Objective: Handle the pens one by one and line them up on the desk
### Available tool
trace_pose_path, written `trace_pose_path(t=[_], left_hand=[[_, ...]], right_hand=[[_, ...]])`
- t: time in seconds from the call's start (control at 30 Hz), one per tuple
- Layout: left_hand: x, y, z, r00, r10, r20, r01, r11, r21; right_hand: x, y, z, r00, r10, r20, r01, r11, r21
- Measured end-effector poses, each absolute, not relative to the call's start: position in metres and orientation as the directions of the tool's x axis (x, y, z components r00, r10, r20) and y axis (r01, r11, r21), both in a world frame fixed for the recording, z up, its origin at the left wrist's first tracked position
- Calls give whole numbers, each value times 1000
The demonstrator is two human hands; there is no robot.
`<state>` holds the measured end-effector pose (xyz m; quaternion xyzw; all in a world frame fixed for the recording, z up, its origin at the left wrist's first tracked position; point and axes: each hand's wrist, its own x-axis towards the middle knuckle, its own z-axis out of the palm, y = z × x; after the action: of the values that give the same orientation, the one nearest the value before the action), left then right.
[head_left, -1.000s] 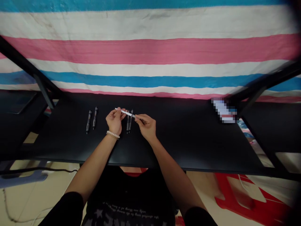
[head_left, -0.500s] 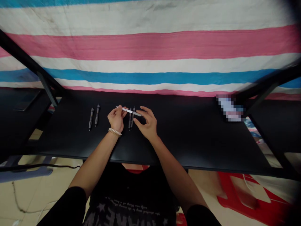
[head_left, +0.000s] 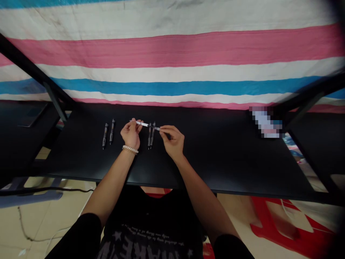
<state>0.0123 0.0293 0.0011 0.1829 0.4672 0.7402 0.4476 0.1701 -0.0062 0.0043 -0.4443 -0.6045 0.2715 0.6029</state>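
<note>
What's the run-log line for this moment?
Left hand: holds white pen | Right hand: pinches its other end | Table: two dark pens left of both hands, two more between them

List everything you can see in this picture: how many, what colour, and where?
Table: one, black, across the middle
Pens: four, dark grey, two on the table's left, two near its centre
White pen part: one, white, in the left fingers
Slim pen part: one, dark and greyish, in the right fingers
Pixelated item: count unclear, mostly whitish, table's far right
Striped sheet: one, white, pink and blue, behind the table
Frame bars: several, black, both sides
Thick cable: one, black, lower left
Floor: one, pale, below
Bracelet: one or two, pale, left wrist
Shirt: one, black, bottom centre
Forearms: two, bare, reaching over the table
</note>
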Motion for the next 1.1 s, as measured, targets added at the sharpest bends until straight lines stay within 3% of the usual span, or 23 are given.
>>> trace_pose_path(t=[0.4,0.63,0.77,1.1], left_hand=[[23,18,-1,-364,926,-97,-537,-124,835],[20,20,0,-355,933,-57,-525,-148,838],[16,22,0,-429,900,-75,-506,-171,845],[15,23,0,-406,912,-65,-521,-172,836]], right_hand=[[167,-11,3,156,870,468,246,424,-871],[164,-7,-6,61,987,150,81,145,-986],[162,-5,-5,52,978,202,9,202,-979],[169,-8,-4,-49,992,113,187,120,-975]])
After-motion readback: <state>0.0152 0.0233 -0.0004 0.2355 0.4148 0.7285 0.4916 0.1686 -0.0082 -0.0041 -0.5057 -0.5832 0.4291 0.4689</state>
